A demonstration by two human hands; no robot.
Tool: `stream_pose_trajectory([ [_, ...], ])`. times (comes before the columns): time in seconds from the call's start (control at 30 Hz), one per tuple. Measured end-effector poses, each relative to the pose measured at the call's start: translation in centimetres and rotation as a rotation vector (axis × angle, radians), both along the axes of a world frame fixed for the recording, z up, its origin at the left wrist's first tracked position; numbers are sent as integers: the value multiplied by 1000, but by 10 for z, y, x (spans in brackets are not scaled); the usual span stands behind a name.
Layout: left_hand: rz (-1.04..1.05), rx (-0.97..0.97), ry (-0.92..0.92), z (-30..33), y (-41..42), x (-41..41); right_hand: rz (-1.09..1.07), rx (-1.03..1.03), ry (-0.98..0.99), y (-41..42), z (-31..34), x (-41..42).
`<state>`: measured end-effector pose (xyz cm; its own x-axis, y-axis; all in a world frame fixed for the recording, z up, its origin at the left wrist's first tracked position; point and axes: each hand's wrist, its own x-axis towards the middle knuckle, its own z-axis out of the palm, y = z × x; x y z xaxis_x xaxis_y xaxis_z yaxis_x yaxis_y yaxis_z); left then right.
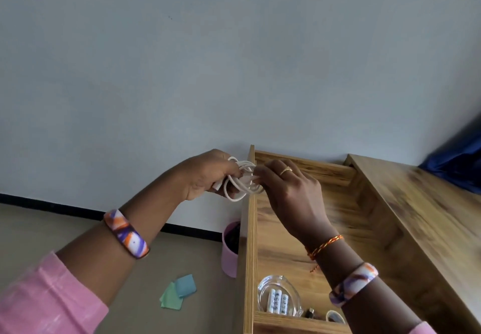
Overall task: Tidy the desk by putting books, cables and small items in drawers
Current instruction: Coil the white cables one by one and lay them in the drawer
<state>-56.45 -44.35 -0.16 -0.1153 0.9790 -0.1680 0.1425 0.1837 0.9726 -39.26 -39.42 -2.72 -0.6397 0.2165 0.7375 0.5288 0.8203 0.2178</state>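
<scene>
A coiled white cable (243, 180) is held in the air between both hands, over the far left edge of an open wooden drawer (335, 175). The left hand (208, 177) grips the coil, fingers curled round its loops. The right hand (289, 190) pinches the cable with its fingertips. In the drawer's near end lies a clear glass dish (263, 288) holding three white batteries (278, 300). On the floor beside the drawer stand a pink cup (229, 258) and green and blue sticky notes (179, 290).
</scene>
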Motion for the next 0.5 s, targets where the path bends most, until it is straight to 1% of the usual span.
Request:
stream_pose_trajectory([
  [0.07, -7, 57, -204, -1, 1, 5, -21, 9, -4, 1, 4, 3],
  [0.17, -3, 132, -362, -1, 3, 13, -59, -10, -13, 4, 17, 7],
  [0.23, -28, 145, -420, -2, 5, 16, -65, -25, -21, 6, 27, 12],
  [0.37, -102, 131, -440, 4, 4, 19, -28, -86, -16, 6, 39, 19],
  [0.43, -129, 111, -544, 7, 2, 20, 8, -156, 48, 4, 39, 21],
  [0.5, -171, 82, -703, 7, 0, 21, 83, -267, 133, 2, 39, 24],
])
